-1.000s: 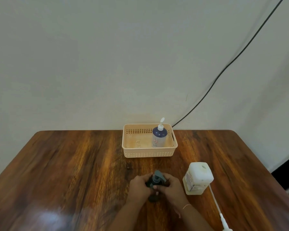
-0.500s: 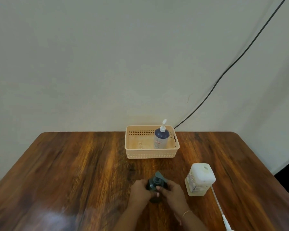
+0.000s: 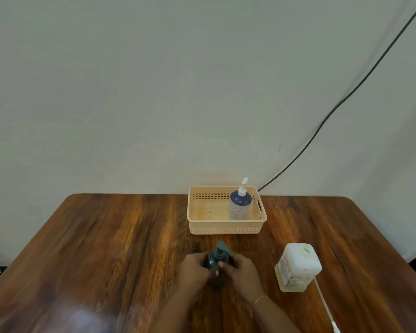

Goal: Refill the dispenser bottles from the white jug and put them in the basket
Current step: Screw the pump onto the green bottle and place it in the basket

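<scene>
A dark teal dispenser bottle (image 3: 217, 258) with a pump head stands upright on the wooden table (image 3: 106, 248) near the front middle. My left hand (image 3: 193, 269) wraps its left side and my right hand (image 3: 241, 270) grips its right side near the pump collar. The white jug (image 3: 297, 266) stands capped to the right of my hands, apart from them. At the back of the table a beige basket (image 3: 226, 228) holds a blue bottle (image 3: 239, 206) with a white pump, upright at its right end.
A white pump tube (image 3: 324, 306) lies on the table in front of the jug, running to the bottom edge. A black cable (image 3: 341, 102) hangs along the wall behind the basket. The left half of the basket is bare.
Both hands stay on the dark bottle, with only a small shift of the fingers around the pump. The view has tilted slightly; the jug and basket have not moved.
</scene>
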